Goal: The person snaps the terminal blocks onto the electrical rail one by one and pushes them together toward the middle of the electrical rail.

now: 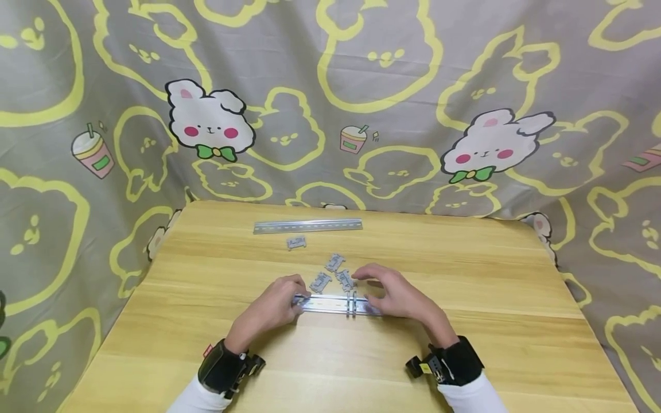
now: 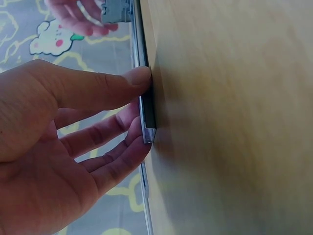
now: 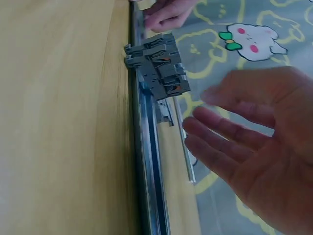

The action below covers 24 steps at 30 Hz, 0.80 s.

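wooden table (image 1: 465, 344), metal rail (image 1: 330, 304) with two grey clips (image 1: 351, 303).
left hand (image 1: 273, 307) pinches the rail's left end; right hand (image 1: 395, 295) hovers open, so a nudge might skew it.

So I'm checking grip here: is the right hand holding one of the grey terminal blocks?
No, the right hand is spread open with straight fingers, apart from the terminal blocks clipped on the rail.

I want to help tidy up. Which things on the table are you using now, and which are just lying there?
In use:
- near metal rail, its end pinched by the left hand
- two grey clips on that rail
- right hand, open above the rail

Lying about:
- far metal rail
- loose clip near it
- three loose clips behind the near rail
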Tool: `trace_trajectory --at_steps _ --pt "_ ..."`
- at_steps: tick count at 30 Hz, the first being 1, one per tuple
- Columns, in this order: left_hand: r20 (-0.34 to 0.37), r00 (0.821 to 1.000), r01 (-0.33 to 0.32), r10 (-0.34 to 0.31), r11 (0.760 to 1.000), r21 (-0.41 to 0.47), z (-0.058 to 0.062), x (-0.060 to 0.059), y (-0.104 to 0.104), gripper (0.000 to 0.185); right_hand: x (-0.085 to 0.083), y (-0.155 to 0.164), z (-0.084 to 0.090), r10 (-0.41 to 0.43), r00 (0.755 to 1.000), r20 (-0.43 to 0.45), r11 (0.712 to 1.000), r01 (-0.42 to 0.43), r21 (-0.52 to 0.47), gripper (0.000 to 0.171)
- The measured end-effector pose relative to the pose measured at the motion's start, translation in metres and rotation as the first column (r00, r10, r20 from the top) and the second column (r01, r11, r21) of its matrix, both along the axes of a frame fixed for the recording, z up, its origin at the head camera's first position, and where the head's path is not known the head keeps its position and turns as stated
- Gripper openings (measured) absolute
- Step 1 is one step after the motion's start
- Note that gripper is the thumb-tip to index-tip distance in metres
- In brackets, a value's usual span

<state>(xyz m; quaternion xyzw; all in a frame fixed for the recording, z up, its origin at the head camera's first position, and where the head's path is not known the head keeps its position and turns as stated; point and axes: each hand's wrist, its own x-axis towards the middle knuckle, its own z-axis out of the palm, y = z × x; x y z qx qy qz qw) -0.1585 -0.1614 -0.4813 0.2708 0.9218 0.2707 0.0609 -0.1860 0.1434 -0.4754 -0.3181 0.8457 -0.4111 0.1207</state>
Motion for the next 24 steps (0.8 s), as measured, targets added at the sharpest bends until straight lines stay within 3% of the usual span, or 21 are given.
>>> trace_trajectory --at_steps 5,11,15,24 --pt "0.014 1.000 -0.007 0.007 1.000 -0.006 -0.002 0.001 -0.001 0.029 -0.016 -0.014 -0.004 0.015 0.994 -0.104 0.992 -0.001 0.130 0.044" --pt "0.020 1.000 -0.008 0.008 1.000 -0.018 -0.004 0.002 -0.001 0.031 -0.030 -0.026 -0.008 0.107 0.981 -0.160 0.966 -0.064 0.249 0.049" --pt "0.016 1.000 -0.003 0.004 1.000 -0.018 -0.003 0.001 0.000 0.030 -0.037 -0.030 -0.009 0.160 0.971 -0.177 0.957 -0.108 0.268 0.049" --pt "0.004 1.000 -0.002 0.002 1.000 -0.016 -0.002 0.000 0.000 0.031 -0.044 -0.035 -0.008 0.169 0.976 -0.137 0.960 -0.132 0.246 0.046"
